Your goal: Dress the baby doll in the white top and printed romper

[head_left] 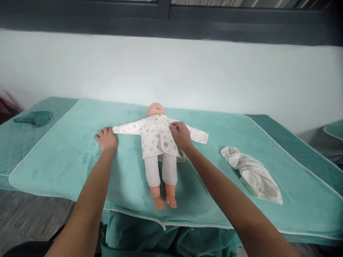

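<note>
A baby doll [155, 109] lies on its back with its head toward the wall. It wears white trousers [169, 170] and a white long-sleeved shirt [152, 137] with a small print, its sleeves spread to both sides and its bare feet toward me. My left hand [107, 139] rests on the mat at the end of the left-side sleeve, fingers apart, next to the cuff; whether it touches the cuff is hard to see. Over the right side of the doll's chest, my right hand [182, 135] has its fingers pinched together at the shirt's front, partly hiding the cloth.
A crumpled white printed garment [254, 175] lies to the right on the green padded mat [66, 157]. A darker green cushion with a hollow [34, 118] is at the far left. Behind the bed stands a white wall [171, 71] below a dark window frame [107, 18].
</note>
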`<state>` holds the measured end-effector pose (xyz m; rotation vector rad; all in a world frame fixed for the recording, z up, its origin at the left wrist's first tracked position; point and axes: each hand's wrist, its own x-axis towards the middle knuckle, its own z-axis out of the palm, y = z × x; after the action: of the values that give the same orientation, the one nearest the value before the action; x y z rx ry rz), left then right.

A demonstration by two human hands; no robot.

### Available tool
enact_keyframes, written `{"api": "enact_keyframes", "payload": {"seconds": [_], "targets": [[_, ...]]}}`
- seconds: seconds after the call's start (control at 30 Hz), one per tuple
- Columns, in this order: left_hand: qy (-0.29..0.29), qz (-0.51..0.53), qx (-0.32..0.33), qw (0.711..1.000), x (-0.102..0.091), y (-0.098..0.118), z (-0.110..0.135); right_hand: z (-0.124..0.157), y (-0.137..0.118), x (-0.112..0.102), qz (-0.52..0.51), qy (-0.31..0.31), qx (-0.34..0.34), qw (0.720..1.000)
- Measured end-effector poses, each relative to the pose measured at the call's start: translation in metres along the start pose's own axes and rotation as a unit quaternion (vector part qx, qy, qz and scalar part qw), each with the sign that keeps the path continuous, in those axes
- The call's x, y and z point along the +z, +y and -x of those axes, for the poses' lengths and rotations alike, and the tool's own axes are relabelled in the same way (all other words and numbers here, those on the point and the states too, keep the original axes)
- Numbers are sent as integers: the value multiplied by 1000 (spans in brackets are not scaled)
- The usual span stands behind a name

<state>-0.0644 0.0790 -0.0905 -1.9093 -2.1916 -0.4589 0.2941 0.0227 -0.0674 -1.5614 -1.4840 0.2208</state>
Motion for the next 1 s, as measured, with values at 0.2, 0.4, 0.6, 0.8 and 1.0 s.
{"api": "enact_keyframes", "payload": {"seconds": [0.2, 0.4, 0.6, 0.8, 1.0], "targets": [[6, 19, 6, 1000, 7, -3, -2, -55, -54, 21, 60, -141, 136, 979], [14, 5, -5, 1000, 8, -2, -4, -83, -67, 28, 143, -206, 91, 964], [28, 3, -7, 1000, 6, 0, -3, -89, -77, 33, 91, -175, 48, 979], [48, 7, -29, 998, 4, 2, 0, -53, -70, 34, 33, -126, -14, 991], [51, 7, -25, 998, 7, 1, -2, 49, -42, 2, -26, -116, -152, 981]]}}
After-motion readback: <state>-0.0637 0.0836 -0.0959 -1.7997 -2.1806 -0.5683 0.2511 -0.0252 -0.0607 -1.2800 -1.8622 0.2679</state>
